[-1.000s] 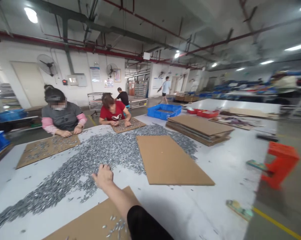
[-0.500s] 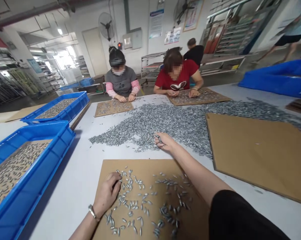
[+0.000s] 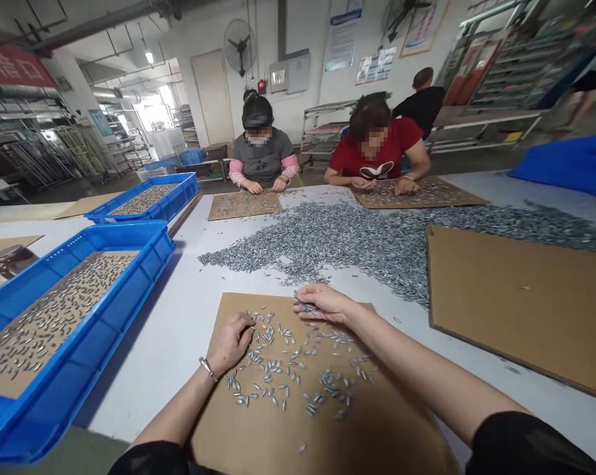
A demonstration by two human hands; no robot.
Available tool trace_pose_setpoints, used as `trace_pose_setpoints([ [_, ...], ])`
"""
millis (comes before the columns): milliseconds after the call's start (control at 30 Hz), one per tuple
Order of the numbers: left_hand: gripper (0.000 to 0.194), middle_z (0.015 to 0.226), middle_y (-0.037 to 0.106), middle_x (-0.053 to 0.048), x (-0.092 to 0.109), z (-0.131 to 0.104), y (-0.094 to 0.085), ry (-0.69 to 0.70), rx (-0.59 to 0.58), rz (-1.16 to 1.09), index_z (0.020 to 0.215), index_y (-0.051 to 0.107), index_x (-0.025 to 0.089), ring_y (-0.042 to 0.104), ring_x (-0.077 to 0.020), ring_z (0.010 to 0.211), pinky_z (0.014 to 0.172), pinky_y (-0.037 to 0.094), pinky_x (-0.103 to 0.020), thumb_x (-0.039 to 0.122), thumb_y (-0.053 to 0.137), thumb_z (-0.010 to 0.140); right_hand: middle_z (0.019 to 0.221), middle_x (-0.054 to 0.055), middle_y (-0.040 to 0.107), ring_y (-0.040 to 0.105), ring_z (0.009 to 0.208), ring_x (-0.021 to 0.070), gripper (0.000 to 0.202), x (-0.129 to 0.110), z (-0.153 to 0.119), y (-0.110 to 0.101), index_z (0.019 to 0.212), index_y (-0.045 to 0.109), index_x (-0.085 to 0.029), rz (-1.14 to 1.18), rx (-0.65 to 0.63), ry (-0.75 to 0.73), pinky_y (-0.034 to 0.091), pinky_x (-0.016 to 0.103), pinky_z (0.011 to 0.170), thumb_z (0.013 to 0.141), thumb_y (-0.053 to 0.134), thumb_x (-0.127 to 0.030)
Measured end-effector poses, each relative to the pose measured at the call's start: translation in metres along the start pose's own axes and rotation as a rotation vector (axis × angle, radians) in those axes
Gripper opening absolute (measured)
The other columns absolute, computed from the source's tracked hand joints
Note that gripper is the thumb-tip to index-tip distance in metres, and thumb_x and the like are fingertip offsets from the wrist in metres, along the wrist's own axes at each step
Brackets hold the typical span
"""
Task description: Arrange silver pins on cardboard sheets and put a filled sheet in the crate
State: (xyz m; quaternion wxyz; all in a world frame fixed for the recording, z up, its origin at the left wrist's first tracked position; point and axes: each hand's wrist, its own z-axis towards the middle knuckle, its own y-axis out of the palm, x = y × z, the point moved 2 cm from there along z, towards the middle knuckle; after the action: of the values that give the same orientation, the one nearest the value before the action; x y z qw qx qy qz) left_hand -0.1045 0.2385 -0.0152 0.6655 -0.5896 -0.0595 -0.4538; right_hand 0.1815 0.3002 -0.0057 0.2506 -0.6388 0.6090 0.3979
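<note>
A brown cardboard sheet (image 3: 258, 435) lies in front of me, with small silvery spindle-shaped pieces (image 3: 272, 365) scattered over it. My right hand (image 3: 322, 302) is over the sheet's far edge, its fingers curled round a small heap of the same pieces. At the sheet's left side rests my left hand (image 3: 237, 340), fingers bent and close to the pieces; whether anything is between its fingertips is hidden. Beyond the sheet, a large pile of pieces (image 3: 337, 237) spreads across the white table (image 3: 144, 356).
Two blue trays (image 3: 124, 316) with pieces on cardboard stand at the left. Another cardboard sheet (image 3: 520, 303) lies at the right. Two people (image 3: 265, 155) sit across the table, hands on cardboard sheets. A blue container (image 3: 565, 165) is at the far right.
My right hand has come back from the pile to the cardboard sheet with pieces in it. My left hand stays at the sheet's left side. The view has shifted somewhat left.
</note>
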Motion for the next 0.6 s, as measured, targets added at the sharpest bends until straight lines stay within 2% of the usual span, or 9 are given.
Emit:
trace_pose_setpoints([
  [200, 0.017, 0.109, 0.07, -0.012, -0.003, 0.0, 0.001, 0.012, -0.004, -0.001, 0.107, 0.065, 0.02, 0.066, -0.0242, 0.109, 0.1, 0.054, -0.044, 0.023, 0.049, 0.102, 0.071, 0.002, 0.072, 0.07, 0.06, 0.0102, 0.018, 0.01, 0.004, 0.013, 0.084, 0.062, -0.016, -0.071, 0.04, -0.053, 0.062, 0.019, 0.059, 0.083, 0.078, -0.009],
  [300, 0.017, 0.11, 0.069, -0.011, -0.002, -0.001, 0.0, 0.013, -0.002, 0.004, 0.108, 0.065, 0.02, 0.066, -0.0238, 0.11, 0.099, 0.055, -0.043, 0.022, 0.05, 0.102, 0.066, 0.001, 0.071, 0.067, 0.054, 0.0109, 0.017, 0.01, 0.007, 0.017, 0.085, 0.063, -0.016, -0.118, 0.05, -0.088, 0.059, 0.02, 0.054, 0.081, 0.077, -0.007],
  [367, 0.016, 0.11, 0.07, -0.011, -0.002, -0.001, 0.0, 0.013, 0.001, 0.007, 0.108, 0.065, 0.02, 0.066, -0.0233, 0.109, 0.098, 0.055, -0.041, 0.022, 0.05, 0.101, 0.065, 0.0, 0.07, 0.068, 0.056, 0.011, 0.016, 0.008, 0.008, 0.017, 0.086, 0.063, -0.016, -0.147, 0.06, -0.114, 0.059, 0.019, 0.057, 0.081, 0.075, -0.006],
  [467, 0.016, 0.108, 0.07, -0.01, -0.002, -0.001, 0.001, 0.017, 0.008, 0.008, 0.106, 0.065, 0.021, 0.067, -0.0229, 0.107, 0.097, 0.056, -0.041, 0.022, 0.051, 0.101, 0.066, -0.001, 0.069, 0.068, 0.061, 0.0099, 0.017, 0.007, 0.003, 0.009, 0.088, 0.062, -0.016, -0.201, 0.087, -0.144, 0.059, 0.019, 0.063, 0.08, 0.073, -0.007],
  [600, 0.016, 0.11, 0.07, -0.011, -0.004, 0.0, 0.001, 0.02, 0.008, -0.004, 0.107, 0.065, 0.021, 0.067, -0.0238, 0.108, 0.098, 0.056, -0.044, 0.023, 0.05, 0.101, 0.063, -0.003, 0.066, 0.062, 0.053, 0.0077, 0.013, 0.014, -0.018, -0.022, 0.088, 0.063, -0.017, -0.31, 0.159, -0.16, 0.051, 0.017, 0.056, 0.081, 0.071, -0.009],
])
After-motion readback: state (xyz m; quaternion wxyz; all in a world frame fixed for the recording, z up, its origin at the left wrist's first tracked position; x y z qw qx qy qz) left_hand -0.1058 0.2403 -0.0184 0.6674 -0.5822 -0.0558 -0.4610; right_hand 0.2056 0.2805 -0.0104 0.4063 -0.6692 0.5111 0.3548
